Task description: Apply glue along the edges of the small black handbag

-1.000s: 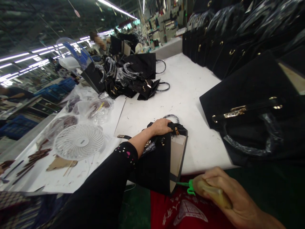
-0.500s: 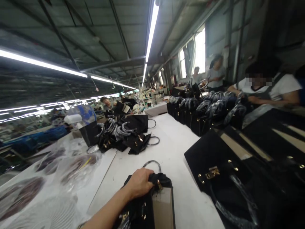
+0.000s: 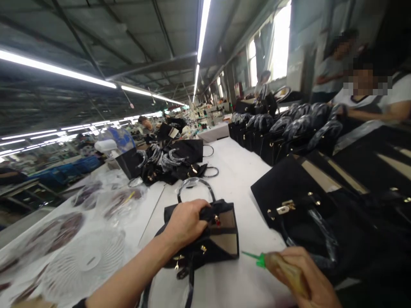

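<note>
A black handbag (image 3: 205,252) with gold hardware and beige inner panels lies on the white tabletop. My left hand (image 3: 188,222) is closed on its gathered black upper edge. One plastic-wrapped handle stands up behind that hand, and another hangs toward me over the front. My right hand (image 3: 308,273) is wrapped around the brownish handle of a thin green-tipped tool (image 3: 266,260). The tool points left toward the bag's right side and is apart from it. Whether it is a screwdriver or an awl I cannot tell.
Black handbags with wrapped handles (image 3: 308,209) crowd the right side, and more sit in a pile (image 3: 170,160) ahead. A white fan grille (image 3: 85,263) and plastic-wrapped pieces lie at left. A person in a white top (image 3: 362,102) sits beyond the right-hand bags.
My right hand has come into view at lower right with the tool. The gripped handbag now shows more of its front and a raised back handle. My view has shifted slightly.
</note>
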Demonstrator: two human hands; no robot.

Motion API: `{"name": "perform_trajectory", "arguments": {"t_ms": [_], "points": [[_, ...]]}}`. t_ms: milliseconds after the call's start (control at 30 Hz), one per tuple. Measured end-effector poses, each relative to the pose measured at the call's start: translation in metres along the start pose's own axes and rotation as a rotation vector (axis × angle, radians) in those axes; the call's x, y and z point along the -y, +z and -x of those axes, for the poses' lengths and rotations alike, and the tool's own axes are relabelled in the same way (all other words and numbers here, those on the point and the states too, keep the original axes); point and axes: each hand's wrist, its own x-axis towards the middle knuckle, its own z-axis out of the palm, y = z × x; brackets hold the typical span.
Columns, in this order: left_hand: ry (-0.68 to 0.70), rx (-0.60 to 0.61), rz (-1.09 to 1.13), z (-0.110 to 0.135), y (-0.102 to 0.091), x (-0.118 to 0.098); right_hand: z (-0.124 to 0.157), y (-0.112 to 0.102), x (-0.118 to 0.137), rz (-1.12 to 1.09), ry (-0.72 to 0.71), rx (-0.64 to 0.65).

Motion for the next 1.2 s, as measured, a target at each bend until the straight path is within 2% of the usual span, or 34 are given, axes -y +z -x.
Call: {"name": "perform_trajectory", "arguments": {"t_ms": [167,367,500,667,767,833,967,1100,1200], "points": [[-0.063,0.005,0.102,0.018,0.007,-0.001,0.008,-0.001,-0.008,0.059,0.095,0.002],[-0.058,0.011,0.147,0.034,0.006,-0.005,-0.007,0.024,-0.019,0.040,0.142,-0.022],[-0.046,-0.008,0.166,0.047,0.002,-0.004,-0.021,0.033,-0.025,0.020,0.148,0.036],[0.015,-0.037,0.202,0.061,-0.027,-0.005,-0.023,0.023,-0.024,-0.023,0.170,0.138],[0.027,0.021,0.252,0.059,-0.039,-0.008,-0.017,0.013,-0.022,-0.035,0.190,0.163],[0.017,0.088,0.271,0.054,-0.037,-0.012,-0.012,0.008,-0.022,-0.030,0.187,0.192],[0.057,0.169,0.207,0.040,-0.019,-0.021,-0.002,-0.002,-0.024,0.012,0.189,0.237],[0.151,0.130,0.094,0.031,-0.007,-0.028,0.007,-0.014,-0.028,0.081,0.229,0.248],[0.158,0.103,0.109,0.029,-0.007,-0.029,0.009,-0.016,-0.031,0.082,0.210,0.308]]}}
